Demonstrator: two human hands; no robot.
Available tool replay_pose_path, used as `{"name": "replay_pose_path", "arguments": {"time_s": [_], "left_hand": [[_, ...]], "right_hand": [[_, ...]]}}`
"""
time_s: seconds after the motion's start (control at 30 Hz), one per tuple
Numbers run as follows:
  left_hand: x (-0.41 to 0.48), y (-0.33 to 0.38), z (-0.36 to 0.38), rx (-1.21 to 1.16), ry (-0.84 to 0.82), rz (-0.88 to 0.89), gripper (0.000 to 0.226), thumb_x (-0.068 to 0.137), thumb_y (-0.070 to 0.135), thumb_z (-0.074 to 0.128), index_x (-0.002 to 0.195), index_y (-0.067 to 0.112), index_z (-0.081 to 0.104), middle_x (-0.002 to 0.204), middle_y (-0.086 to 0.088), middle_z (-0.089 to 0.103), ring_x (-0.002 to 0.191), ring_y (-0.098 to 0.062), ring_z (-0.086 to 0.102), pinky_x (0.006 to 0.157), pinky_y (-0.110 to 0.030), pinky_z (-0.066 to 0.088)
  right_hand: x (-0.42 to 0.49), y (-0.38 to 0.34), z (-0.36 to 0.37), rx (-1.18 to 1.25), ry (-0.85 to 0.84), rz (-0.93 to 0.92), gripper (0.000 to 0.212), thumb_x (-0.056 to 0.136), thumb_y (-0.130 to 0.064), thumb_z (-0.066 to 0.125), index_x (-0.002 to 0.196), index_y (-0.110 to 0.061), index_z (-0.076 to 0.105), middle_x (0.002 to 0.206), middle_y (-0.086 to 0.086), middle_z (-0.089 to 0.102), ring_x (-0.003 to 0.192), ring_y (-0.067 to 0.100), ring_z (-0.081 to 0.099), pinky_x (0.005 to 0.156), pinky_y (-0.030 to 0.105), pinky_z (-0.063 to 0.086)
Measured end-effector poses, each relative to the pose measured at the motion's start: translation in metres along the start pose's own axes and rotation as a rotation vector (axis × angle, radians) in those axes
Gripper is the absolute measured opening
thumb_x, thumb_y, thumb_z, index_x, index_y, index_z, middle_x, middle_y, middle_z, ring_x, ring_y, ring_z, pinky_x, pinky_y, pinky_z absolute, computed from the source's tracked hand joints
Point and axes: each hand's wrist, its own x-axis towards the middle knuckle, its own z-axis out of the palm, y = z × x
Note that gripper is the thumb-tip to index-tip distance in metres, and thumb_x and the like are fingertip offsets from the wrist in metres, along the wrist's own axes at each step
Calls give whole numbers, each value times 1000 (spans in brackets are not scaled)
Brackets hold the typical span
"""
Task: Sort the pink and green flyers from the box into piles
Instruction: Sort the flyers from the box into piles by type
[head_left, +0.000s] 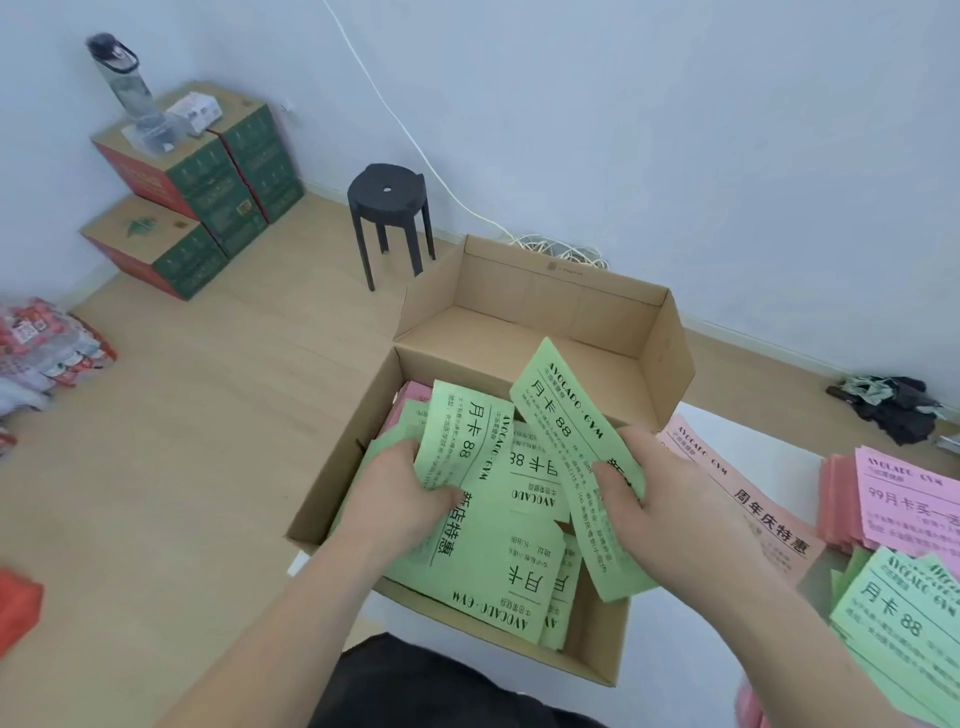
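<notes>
Green flyers (509, 561) fill the near end of the open cardboard box (545, 312), with a few pink ones (413, 392) showing by its left wall. The left hand (395, 499) has its fingers (441, 491) curled round one green sheet (467, 452). The right hand (670, 499) pinches a second green sheet (561, 431) (tilted, raised above the rest). Right of the box lie a pink pile (904, 499) and a green pile (893, 613).

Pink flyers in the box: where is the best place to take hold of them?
Pinch the exposed far-left corner of the pink flyers, coming from above by the box wall; green flyers cover the rest, so probably only that corner is free.
</notes>
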Motion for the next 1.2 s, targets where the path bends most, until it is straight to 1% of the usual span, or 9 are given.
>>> {"name": "replay_pose_path", "arguments": {"time_s": [0.2, 0.37, 0.53, 0.63, 0.73, 0.97, 1.03, 1.1, 1.2], "left_hand": [[-13, -15, -34, -466, 85, -47, 18, 98, 17, 71, 108, 31, 74, 97, 18, 79, 96, -10, 75, 74, -29, 56], [-37, -10, -57, -668, -130, -33, 22, 94, 21, 76, 116, 23, 77, 107, 3, 80, 101, -20, 77, 91, -45, 59], [-44, -8, -91, -637, -353, 53, 25, 97, 26, 65, 119, 20, 75, 112, -7, 79, 102, -32, 77, 80, -53, 61], [-37, -11, -105, -768, -420, 67, 30, 94, 20, 70, 123, 12, 74, 120, -15, 76, 107, -37, 74, 78, -56, 63], [-35, -10, -102, -836, -484, 36, 28, 91, 10, 69, 118, 5, 76, 119, -21, 74, 101, -36, 76, 71, -43, 64], [-27, -2, -87, -695, -386, 142, 22, 97, 9, 68, 115, 16, 77, 113, -7, 79, 104, -27, 77, 93, -53, 60], [-24, -3, -95, -472, -124, 418, 19, 98, 12, 70, 105, 26, 81, 108, 5, 79, 99, -14, 76, 89, -39, 60], [-16, -8, -106, -30, 162, 949, 14, 96, 16, 67, 101, 20, 79, 107, 12, 72, 96, -7, 69, 81, -26, 55], [-14, -17, -97, 428, 328, 1358, 27, 92, 3, 58, 115, 16, 66, 103, -2, 67, 81, -20, 60, 62, -32, 50]], "right_hand": [[3, -3, 0, 91, 7, 4, 22, 102, -43, 51, 121, -33, 57, 88, -12, 71, 71, 13, 71, 65, 44, 61], [2, -19, 8, 255, 18, 44, 16, 101, -42, 55, 110, -31, 62, 82, -12, 73, 69, 12, 72, 66, 44, 62], [7, -27, 6, 231, -60, 47, 20, 106, -40, 50, 95, -26, 60, 80, -8, 70, 66, 5, 68, 63, 33, 59], [7, -30, -1, 297, -123, 18, 20, 106, -43, 48, 110, -32, 64, 97, -11, 75, 83, 10, 74, 78, 43, 62], [3, -38, -4, 426, -162, -4, 22, 106, -48, 47, 113, -38, 65, 103, -12, 77, 93, 13, 75, 87, 48, 60], [-4, -51, 3, 495, -99, 31, 23, 108, -41, 47, 104, -31, 68, 94, -16, 76, 86, 2, 73, 88, 45, 59], [-3, -50, 0, 491, -94, 60, 22, 108, -40, 47, 107, -34, 68, 96, -17, 77, 87, 3, 74, 88, 45, 60], [0, -49, -8, 487, -118, 58, 22, 109, -38, 46, 113, -39, 68, 102, -19, 77, 92, 4, 74, 91, 44, 59], [3, -51, -17, 521, -173, 62, 23, 109, -36, 48, 115, -40, 69, 104, -18, 77, 96, 5, 74, 95, 45, 58]]}}
